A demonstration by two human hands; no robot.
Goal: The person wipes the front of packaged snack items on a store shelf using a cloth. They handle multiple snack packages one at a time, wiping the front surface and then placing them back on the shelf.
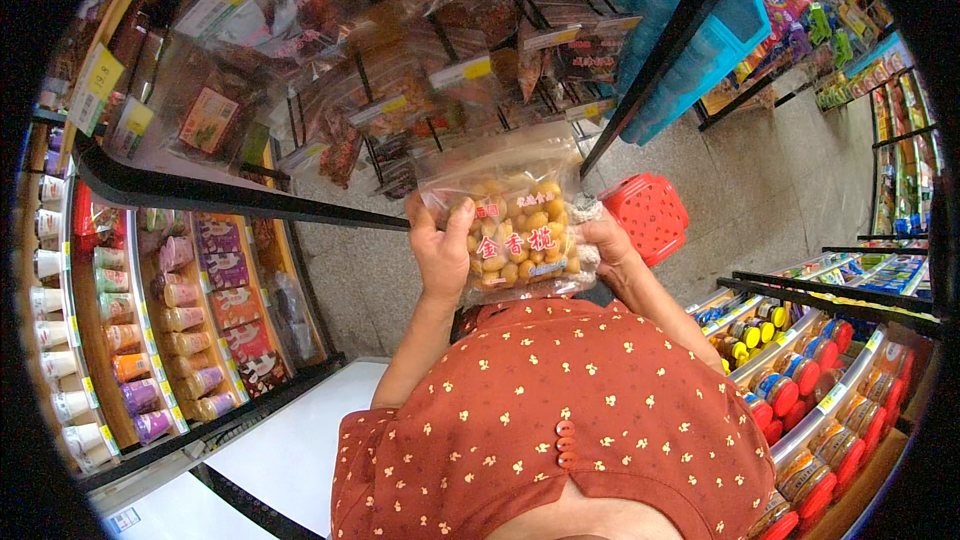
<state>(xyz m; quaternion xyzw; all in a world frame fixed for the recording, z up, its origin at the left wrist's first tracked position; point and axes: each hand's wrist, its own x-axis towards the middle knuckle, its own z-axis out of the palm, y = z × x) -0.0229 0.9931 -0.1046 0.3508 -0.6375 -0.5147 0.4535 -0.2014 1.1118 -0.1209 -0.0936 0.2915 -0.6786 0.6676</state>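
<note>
A clear plastic zip bag (517, 240) of round yellow-brown preserved fruits is held upright in front of my chest; red writing is printed on its front. My left hand (444, 244) grips the bag's left side, its thumb lying over the front. At the opposite edge, my right hand (609, 240) is closed on the bag, its fingers partly hidden. A whitish knitted item (589, 255), perhaps a glove, shows between that hand and the bag. Just beyond the bag, packaged snacks (390, 116) hang on black hooks with price tags (461, 71).
Black metal rack bars (322, 206) run close by on the left and at the right. A red plastic stool (646, 219) stands on the stone floor (720, 187). Blue bins (682, 90) are beyond it. Shelves hold cups (187, 345) at left and red-lidded jars (802, 375) at right.
</note>
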